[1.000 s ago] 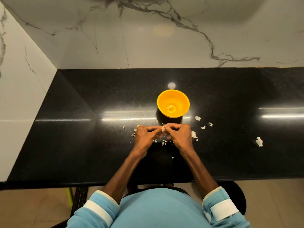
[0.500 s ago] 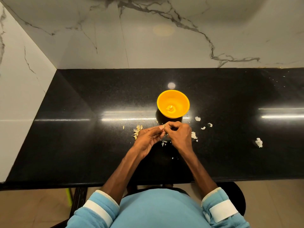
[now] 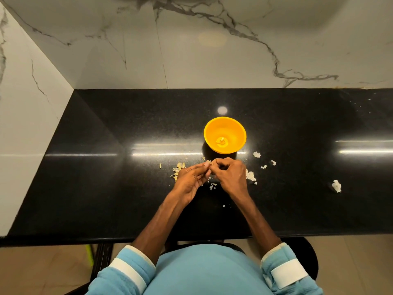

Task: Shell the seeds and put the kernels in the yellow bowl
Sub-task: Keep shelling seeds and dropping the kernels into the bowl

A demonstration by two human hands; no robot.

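Observation:
The yellow bowl [image 3: 225,134] stands on the black counter [image 3: 106,188], with a few pale kernels at its bottom. Just in front of it my left hand [image 3: 189,179] and my right hand [image 3: 230,175] meet fingertip to fingertip. Between them they pinch a small pale seed [image 3: 208,162], mostly hidden by the fingers. My right hand's fingers are curled tight over it; my left hand's fingers reach across to it. A small heap of seeds [image 3: 177,170] lies left of my left hand.
White shell bits [image 3: 251,175] lie scattered right of my right hand and below the hands, more [image 3: 257,154] near the bowl, and one larger piece [image 3: 336,185] far right. Marble walls close the counter at the back and left.
Both hands have shifted slightly toward the bowl. My left hand has turned and stretched its fingers toward the seed, uncovering the heap of seeds at its left.

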